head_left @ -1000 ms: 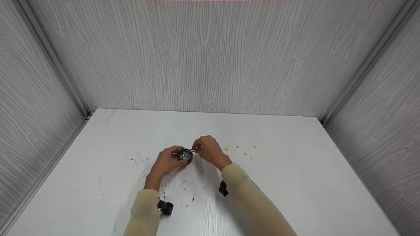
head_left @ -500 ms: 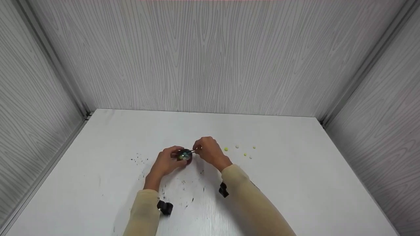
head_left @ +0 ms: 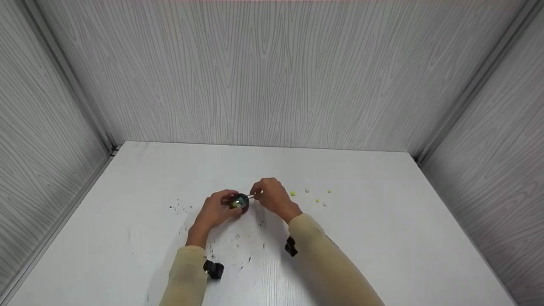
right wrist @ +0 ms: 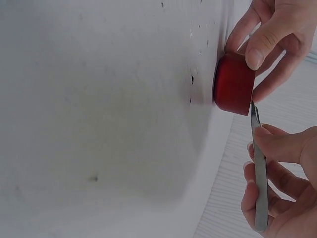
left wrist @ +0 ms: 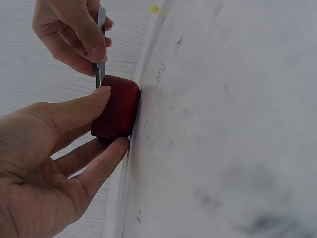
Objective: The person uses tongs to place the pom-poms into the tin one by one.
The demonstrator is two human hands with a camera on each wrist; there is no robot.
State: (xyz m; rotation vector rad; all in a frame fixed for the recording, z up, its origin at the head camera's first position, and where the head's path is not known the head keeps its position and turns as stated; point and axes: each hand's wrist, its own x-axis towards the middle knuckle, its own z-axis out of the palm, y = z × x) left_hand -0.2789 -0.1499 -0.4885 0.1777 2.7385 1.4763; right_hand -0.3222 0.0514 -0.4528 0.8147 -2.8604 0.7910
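Note:
A small round red container (head_left: pixel 239 204) stands on the white table, with mixed greenish, yellow and pale bits showing at its top in the head view. My left hand (head_left: pixel 217 209) holds it from the left, thumb on the near side and fingers around the far side; its red wall (left wrist: pixel 117 108) fills the grip in the left wrist view. Silver tweezers (right wrist: pixel 260 183) are pinched between the thumb and fingers of my right hand (head_left: pixel 273 196). Their tips are at the container's upper edge; whether they grip anything is hidden.
Several small yellow and white round pieces (head_left: pixel 317 200) lie to the right of my right hand. Dark specks and smudges (head_left: pixel 238 236) mark the table (head_left: pixel 361 238) in front and to the left. Wood-grain panels (head_left: pixel 263 76) rise behind and at both sides.
The tweezers have shifted slightly right, out from over the container's top to its edge. My left hand and the container have stayed in place.

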